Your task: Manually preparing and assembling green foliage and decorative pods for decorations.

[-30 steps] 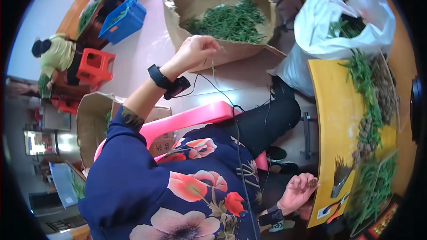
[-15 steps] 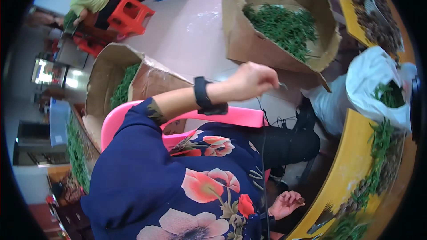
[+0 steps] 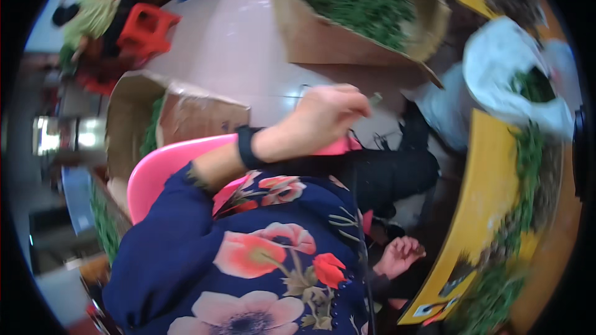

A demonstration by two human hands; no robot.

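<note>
My left hand point(image 3: 320, 118), with a dark wristband, is raised above the pink chair point(image 3: 147, 177) in front of my floral top. Its fingers are pinched on a tiny pale green scrap point(image 3: 376, 97) that sticks out past the fingertips. Lower at the right, my right hand point(image 3: 397, 257) is close to the edge of the yellow table point(image 3: 475, 167), palm partly up. Its fingers are curled, and a small brown thing point(image 3: 421, 251) of unclear kind shows at the fingertips. Green stems point(image 3: 528, 177) lie along the table beside dark brown matter.
A cardboard box point(image 3: 347, 46) of cut greens stands on the floor ahead; another box point(image 3: 202, 115) is at the left. A white plastic bag point(image 3: 496, 56) of greens sits beyond the table. A person point(image 3: 93, 22) is near a red stool point(image 3: 146, 28). A dark tool point(image 3: 459, 275) lies on the table.
The view has shifted, so the boxes and table appear higher and further left. My left hand has come a little nearer my body, still pinched. My right hand stays beside the table.
</note>
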